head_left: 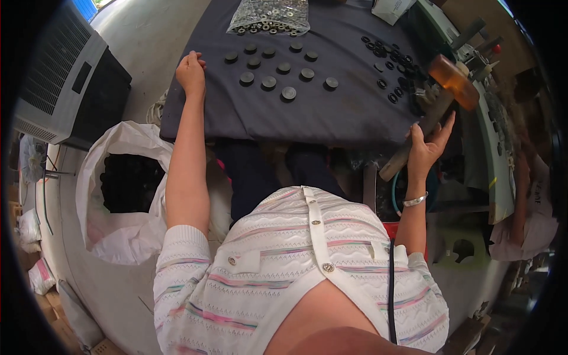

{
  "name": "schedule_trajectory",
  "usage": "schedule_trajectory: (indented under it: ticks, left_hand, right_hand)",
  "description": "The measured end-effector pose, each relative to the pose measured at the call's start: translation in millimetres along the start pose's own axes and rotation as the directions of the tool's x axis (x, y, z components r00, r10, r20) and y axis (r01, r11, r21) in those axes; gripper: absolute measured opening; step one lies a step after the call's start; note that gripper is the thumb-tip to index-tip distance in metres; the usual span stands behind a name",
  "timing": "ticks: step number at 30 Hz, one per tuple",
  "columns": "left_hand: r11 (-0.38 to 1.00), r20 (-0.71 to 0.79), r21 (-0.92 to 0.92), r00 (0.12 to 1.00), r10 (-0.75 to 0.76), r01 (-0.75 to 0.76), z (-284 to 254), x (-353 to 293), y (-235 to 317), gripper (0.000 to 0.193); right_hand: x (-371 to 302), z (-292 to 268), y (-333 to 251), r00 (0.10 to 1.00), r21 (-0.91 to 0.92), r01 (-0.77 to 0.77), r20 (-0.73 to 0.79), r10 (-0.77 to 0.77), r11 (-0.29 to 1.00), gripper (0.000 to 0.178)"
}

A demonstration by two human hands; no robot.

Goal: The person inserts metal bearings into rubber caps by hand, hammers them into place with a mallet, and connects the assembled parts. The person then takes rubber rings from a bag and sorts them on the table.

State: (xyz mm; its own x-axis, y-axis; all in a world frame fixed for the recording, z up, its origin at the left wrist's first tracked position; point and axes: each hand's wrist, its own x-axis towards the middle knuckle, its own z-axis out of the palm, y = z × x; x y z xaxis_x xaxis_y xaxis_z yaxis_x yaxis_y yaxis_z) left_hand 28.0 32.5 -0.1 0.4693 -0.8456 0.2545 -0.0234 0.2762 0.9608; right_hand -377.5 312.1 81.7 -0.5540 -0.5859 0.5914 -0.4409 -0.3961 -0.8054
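Observation:
My right hand (427, 151) holds a mallet by its long handle (397, 163), off the right front of the cloth-covered table. Its amber, translucent head (454, 81) points up and away, slightly blurred. The thumb lies along the handle and some fingers look stretched out. My left hand (192, 74) is closed, fingers curled, at the table's left edge; anything inside it is hidden. Right of it, several dark round discs (284, 68) lie spread out on the dark cloth (236, 118). Black rings (391, 65) lie loosely grouped at the right side of the table.
A clear bag of small metal rings (269, 18) lies at the far edge. On my left a white sack (121, 236) holds dark pieces, with a grey air cooler (65, 71) behind it. A green bench (497, 183) with tools stands right; another person's arm (520, 201) shows beyond.

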Motion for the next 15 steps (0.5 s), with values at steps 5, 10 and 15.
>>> schedule_trajectory:
  ticks: [5,10,15]
  left_hand:
    - [0.951,-0.066,0.264,0.981,0.181,-0.158,8,31,-42,0.031]
    - [0.989,-0.080,0.145,0.996,0.049,-0.037,20,19,-29,0.036]
    - [0.969,-0.123,0.241,0.989,0.078,-0.046,14,25,-38,0.037]
  right_hand:
    - [25,72,-34,0.759,0.079,-0.275,0.629,0.167,0.958,0.081]
    - [31,163,-23,0.542,-0.085,0.012,0.838,0.065,0.996,0.067]
    - [27,259,-12,0.405,-0.074,0.270,0.913,-0.044,0.960,0.067]
